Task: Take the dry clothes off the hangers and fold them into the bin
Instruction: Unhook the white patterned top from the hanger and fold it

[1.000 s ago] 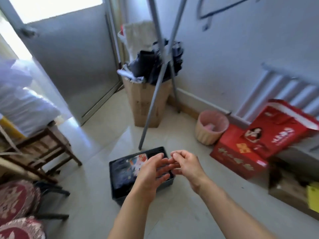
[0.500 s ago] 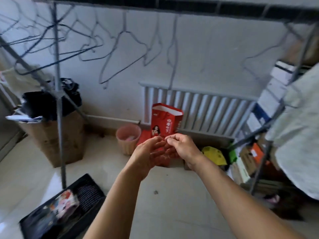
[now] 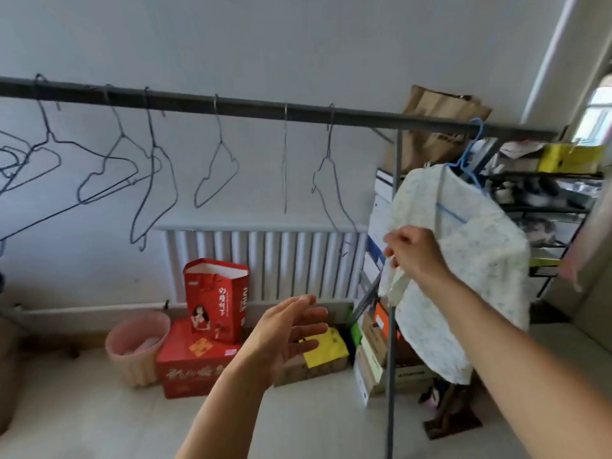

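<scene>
A white patterned garment (image 3: 463,260) hangs on a blue hanger (image 3: 468,160) at the right end of the dark rail (image 3: 251,109). My right hand (image 3: 414,253) pinches the garment's left edge, fingers curled round the cloth. My left hand (image 3: 291,329) floats lower in the middle, fingers spread and holding nothing. Several bare wire hangers (image 3: 217,170) dangle along the rail to the left. The bin is out of view.
A white radiator (image 3: 265,263) lines the wall. Below it stand a red gift bag (image 3: 215,299), a red box (image 3: 195,362) and a pink wastebasket (image 3: 137,346). Stacked cartons (image 3: 374,352) and a black shelf (image 3: 546,210) crowd the right, behind the rack's upright pole (image 3: 392,326).
The view swung up from the black bin on the floor to the rail. My hands parted: the right rose and took hold of the garment, the left opened.
</scene>
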{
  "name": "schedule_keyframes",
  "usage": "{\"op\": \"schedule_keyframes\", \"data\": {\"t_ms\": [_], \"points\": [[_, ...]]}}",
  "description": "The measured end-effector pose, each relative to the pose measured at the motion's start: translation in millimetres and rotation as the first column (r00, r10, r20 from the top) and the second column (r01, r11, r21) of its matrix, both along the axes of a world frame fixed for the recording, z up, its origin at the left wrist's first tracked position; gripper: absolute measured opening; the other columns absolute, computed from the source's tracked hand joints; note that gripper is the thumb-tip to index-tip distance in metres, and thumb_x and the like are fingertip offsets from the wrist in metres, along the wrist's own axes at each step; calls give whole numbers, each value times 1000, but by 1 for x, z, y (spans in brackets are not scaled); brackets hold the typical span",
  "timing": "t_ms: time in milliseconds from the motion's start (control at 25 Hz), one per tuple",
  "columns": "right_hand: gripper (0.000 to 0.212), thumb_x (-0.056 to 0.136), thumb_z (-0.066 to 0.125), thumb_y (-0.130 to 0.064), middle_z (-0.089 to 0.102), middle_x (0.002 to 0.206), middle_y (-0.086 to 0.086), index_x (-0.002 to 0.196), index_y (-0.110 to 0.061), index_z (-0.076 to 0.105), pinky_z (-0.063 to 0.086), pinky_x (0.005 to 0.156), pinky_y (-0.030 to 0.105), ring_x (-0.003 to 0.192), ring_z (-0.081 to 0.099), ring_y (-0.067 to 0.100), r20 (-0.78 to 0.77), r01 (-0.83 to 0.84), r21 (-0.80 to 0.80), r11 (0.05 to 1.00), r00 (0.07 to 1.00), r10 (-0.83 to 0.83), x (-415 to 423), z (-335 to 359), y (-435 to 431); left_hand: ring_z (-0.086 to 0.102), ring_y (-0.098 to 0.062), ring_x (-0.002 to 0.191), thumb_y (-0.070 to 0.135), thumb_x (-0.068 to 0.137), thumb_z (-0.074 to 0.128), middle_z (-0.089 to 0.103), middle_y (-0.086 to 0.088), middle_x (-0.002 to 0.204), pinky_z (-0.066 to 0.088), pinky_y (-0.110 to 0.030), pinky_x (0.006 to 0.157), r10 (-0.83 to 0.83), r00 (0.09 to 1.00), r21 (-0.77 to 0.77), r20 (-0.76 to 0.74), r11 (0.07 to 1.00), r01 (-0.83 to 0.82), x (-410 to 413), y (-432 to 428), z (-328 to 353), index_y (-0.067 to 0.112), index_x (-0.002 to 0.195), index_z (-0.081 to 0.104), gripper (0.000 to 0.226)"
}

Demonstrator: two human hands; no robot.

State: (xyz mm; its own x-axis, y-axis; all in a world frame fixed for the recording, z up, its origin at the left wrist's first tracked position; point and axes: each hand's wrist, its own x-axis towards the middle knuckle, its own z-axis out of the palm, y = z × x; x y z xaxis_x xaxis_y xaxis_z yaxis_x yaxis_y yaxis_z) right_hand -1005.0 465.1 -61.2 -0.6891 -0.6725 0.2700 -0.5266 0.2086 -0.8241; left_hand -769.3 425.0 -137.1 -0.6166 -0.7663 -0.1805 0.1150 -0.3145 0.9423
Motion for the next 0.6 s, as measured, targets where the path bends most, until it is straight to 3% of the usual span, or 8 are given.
{"op": "schedule_keyframes", "data": {"t_ms": [120, 240, 320, 400, 480, 600], "points": [[19, 96, 50, -18, 61, 117, 16, 104, -12, 65, 45, 92, 45, 112, 53, 36, -334, 285, -49, 957, 899, -285, -64, 42, 9, 71, -25, 100, 29, 101, 49, 75, -5, 106, 54, -44, 93, -29, 1000, -66, 13, 997, 29, -15, 3, 9, 17, 119, 63, 26], [38, 95, 51, -15, 42, 141, 16, 133, -16, 53, 33, 104, 51, 132, 32, 40, -556, 490, 52, 870, 738, -382, -118, 63, 15, 71, -24, 100, 30, 100, 48, 75, -4, 107, 54, -44, 94, -45, 998, -106, 33, 993, 48, -31, 5, 16, 17, 120, 62, 28], [55, 93, 56, -18, 32, 149, 18, 144, -15, 36, 29, 107, 54, 137, 27, 41, -532, 554, 235, 798, 761, -372, -144, 62, 13, 71, -24, 100, 31, 100, 49, 75, -4, 107, 54, -44, 94, -69, 996, -130, 54, 989, 75, -42, 9, 20, 18, 121, 62, 28], [70, 93, 56, -17, 30, 151, 22, 151, -12, 17, 31, 105, 54, 136, 32, 43, -379, 523, 381, 763, 841, -387, -162, 55, 9, 70, -23, 101, 32, 99, 49, 74, -3, 108, 55, -42, 93, -102, 992, -155, 76, 981, 113, -55, 13, 25, 19, 121, 63, 29], [69, 95, 52, -13, 37, 147, 24, 152, -11, 13, 37, 102, 53, 131, 41, 44, -308, 470, 374, 800, 876, -372, -174, 48, 7, 70, -22, 102, 34, 98, 49, 74, -2, 110, 55, -40, 92, -141, 984, -185, 105, 970, 159, -70, 16, 30, 20, 120, 63, 29], [46, 100, 39, -16, 45, 142, 22, 145, -8, 30, 38, 99, 50, 128, 43, 43, -300, 446, 210, 870, 876, -377, -181, 47, 6, 69, -24, 104, 35, 99, 48, 73, -3, 111, 55, -38, 92, -166, 976, -218, 143, 956, 195, -90, 16, 43, 21, 118, 63, 28]]}}
